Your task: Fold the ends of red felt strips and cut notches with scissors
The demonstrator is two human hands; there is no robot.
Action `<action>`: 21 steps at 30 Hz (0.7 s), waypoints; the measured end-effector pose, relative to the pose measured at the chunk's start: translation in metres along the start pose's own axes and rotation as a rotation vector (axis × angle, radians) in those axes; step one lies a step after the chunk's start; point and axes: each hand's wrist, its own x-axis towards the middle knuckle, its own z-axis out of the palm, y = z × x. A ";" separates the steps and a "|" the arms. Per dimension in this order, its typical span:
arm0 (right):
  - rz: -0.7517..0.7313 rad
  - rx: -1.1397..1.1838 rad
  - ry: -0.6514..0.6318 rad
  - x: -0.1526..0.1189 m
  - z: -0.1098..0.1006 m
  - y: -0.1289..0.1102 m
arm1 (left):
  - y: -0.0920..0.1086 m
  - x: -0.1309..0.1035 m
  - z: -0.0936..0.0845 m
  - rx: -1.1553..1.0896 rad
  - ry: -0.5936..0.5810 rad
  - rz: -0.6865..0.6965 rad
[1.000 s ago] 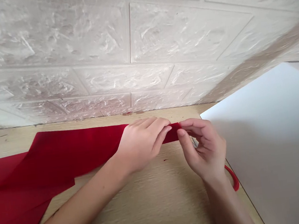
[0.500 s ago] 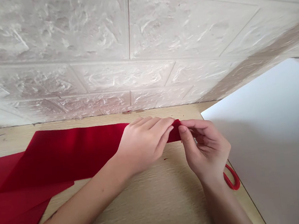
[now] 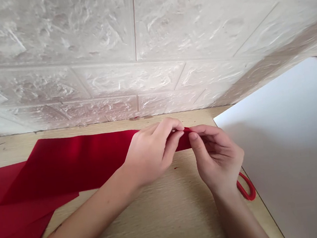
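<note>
A long dark-red strip, felt or fabric by its look (image 3: 80,162), lies across the table with its slanted end at the left. My left hand (image 3: 153,148) rests over its right part, thumb and forefinger pinching the upper edge. Just beside it, my right hand (image 3: 218,150) grips the strip's right end between thumb and forefinger. A narrow fold shows along the top edge between the two pinches. The strip's middle is partly hidden beneath my left hand.
More red sheets (image 3: 7,224) lie under the strip at the left. A red scissors-like handle loop (image 3: 246,187) shows beside my right wrist. A large white panel (image 3: 293,149) stands at the right. Behind the wooden table (image 3: 158,218) rises a white brick-patterned wall (image 3: 108,79).
My left forefinger has lifted and bent, and its fingertips now pinch the strip's upper edge. My right hand keeps almost the same place and grip.
</note>
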 end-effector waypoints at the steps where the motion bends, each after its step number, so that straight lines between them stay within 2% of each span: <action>1: 0.009 0.000 -0.004 0.000 0.000 0.000 | 0.000 0.000 0.000 -0.021 0.001 -0.014; 8: 0.000 0.025 -0.012 -0.002 0.001 0.000 | 0.003 0.001 -0.003 -0.092 0.005 -0.073; 13: 0.017 0.003 -0.016 -0.004 0.003 0.000 | 0.002 0.000 -0.002 -0.056 0.019 -0.035; 21: 0.089 0.109 -0.009 -0.001 0.004 -0.003 | 0.002 0.001 -0.002 -0.087 0.012 0.005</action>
